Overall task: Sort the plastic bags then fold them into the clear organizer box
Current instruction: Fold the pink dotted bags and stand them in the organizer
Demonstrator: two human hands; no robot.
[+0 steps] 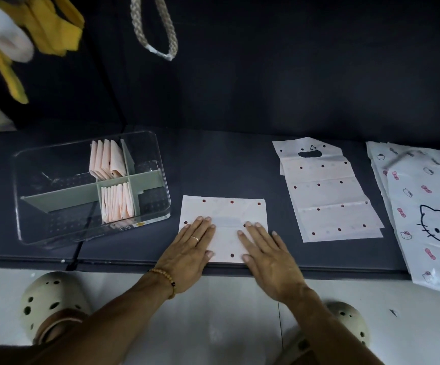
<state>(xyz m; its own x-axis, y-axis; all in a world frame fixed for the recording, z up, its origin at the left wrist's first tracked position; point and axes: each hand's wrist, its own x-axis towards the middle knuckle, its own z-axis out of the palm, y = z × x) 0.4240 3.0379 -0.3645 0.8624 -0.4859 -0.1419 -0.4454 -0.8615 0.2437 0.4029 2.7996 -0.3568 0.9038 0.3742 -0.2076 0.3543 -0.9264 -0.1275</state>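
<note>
A folded pale pink bag with dark red dots lies flat on the dark shelf near its front edge. My left hand and my right hand both press on it with straight fingers, side by side. To the left stands the clear organizer box with grey dividers; folded pink bags stand upright in its back middle compartment, and more folded bags stand in the front one. A stack of unfolded dotted bags lies to the right, and cat-print bags lie at the far right.
The dark shelf ends in a front edge right under my wrists. A braided rope loop hangs from above at the back. Yellow and white cloth hangs at the upper left. Beige clogs stand on the white floor below.
</note>
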